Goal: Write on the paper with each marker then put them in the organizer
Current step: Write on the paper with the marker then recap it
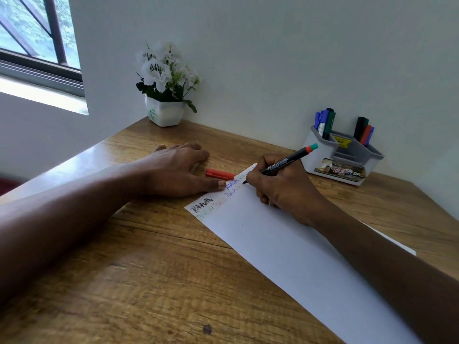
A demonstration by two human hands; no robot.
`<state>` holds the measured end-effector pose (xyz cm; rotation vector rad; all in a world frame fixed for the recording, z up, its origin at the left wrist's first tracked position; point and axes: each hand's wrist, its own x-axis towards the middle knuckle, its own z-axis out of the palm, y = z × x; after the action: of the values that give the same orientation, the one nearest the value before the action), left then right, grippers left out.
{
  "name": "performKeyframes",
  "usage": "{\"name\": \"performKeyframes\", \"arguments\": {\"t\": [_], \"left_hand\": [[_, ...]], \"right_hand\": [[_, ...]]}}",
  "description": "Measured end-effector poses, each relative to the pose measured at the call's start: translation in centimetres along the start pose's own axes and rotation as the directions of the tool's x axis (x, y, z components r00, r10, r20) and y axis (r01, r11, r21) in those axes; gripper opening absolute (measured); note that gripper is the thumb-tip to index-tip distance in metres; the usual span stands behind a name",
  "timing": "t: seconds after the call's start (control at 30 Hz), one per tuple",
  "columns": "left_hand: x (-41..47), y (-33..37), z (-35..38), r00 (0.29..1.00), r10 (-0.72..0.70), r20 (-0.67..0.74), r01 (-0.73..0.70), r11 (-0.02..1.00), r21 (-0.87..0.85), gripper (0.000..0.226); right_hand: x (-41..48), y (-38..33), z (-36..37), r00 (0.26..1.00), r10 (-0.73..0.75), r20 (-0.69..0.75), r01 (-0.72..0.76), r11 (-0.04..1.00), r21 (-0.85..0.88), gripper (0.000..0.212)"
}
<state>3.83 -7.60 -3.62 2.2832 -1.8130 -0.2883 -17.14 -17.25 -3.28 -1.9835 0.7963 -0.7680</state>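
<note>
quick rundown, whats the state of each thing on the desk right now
paper, flat, partly written along its far edge
marker, uncapped, tip on the paper
red cap, off, lying on the table beside the paper
organizer, upright, markers in both end compartments
right hand, grips the marker
left hand, flat on the table, thumb at the paper's edge

Wooden table (149, 269) bears paper (285, 244), red cap (219, 173), organizer (342, 167), flower pot (165, 115)

Pale walls (273, 45); wooden desk (149, 269); bright window (32, 33) at left
</note>
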Motion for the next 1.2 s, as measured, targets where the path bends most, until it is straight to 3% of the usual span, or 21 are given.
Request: {"name": "performKeyframes", "arguments": {"t": [0.23, 0.53, 1.0, 1.2], "left_hand": [[0.36, -0.33, 0.22, 1.000, 0.014, -0.012, -0.014, 1.000, 0.018, 0.101], [0.35, -0.26, 0.25, 1.000, 0.013, -0.019, -0.013, 1.000, 0.014, 0.111], [-0.16, 0.48, -0.13, 1.000, 0.002, -0.004, -0.002, 1.000, 0.014, 0.094], [-0.12, 0.16, -0.07, 1.000, 0.018, -0.012, -0.018, 1.000, -0.002, 0.104]], "right_hand": [[-0.17, -0.07, 0.24, 0.998, -0.018, -0.053, 0.018, 1.000, 0.001, 0.024], [-0.09, -0.19, 0.16, 0.998, 0.018, -0.062, -0.019, 1.000, -0.016, 0.025], [-0.04, -0.24, 0.29, 0.996, 0.042, -0.083, -0.045, 0.999, -0.030, 0.025], [0.01, -0.19, 0.37, 0.994, 0.052, -0.094, -0.055, 0.998, -0.032, 0.023]]}}
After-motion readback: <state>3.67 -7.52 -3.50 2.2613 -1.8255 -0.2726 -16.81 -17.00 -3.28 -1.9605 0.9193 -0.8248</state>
